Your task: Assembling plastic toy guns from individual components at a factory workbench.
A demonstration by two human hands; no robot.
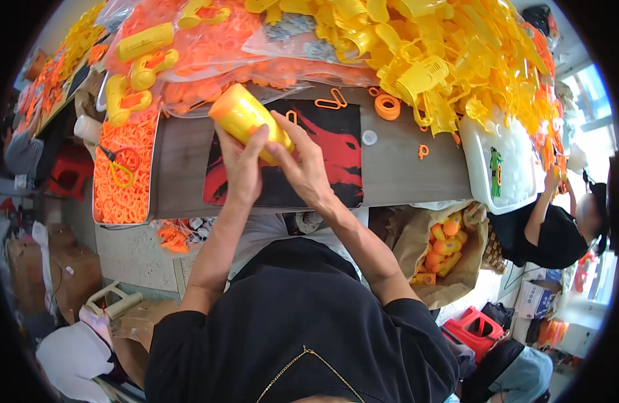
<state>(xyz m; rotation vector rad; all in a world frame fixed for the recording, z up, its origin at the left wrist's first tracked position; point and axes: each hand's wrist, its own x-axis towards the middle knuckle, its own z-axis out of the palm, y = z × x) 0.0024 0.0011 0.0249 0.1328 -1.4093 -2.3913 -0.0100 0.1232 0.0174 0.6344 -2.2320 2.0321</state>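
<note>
Over the middle of the table I hold a yellow plastic cylinder (240,113) with an orange end, tilted toward the upper left. My left hand (242,164) is closed round its near side, thumb lying along it. Gripping the lower right end is my right hand (303,161), fingers wrapped over it. Below both hands lies a black and red mat (336,142). An orange elongated ring (331,99) rests at the mat's far edge, and beside it are stacked orange round rings (387,107).
A tray of small orange parts (125,178) stands left, with red-handled scissors (115,158) on it. Yellow shells (417,67) are heaped at the back right. At the right are a white bin (481,161) and a sack of yellow-orange pieces (417,282). Another person (558,228) sits far right.
</note>
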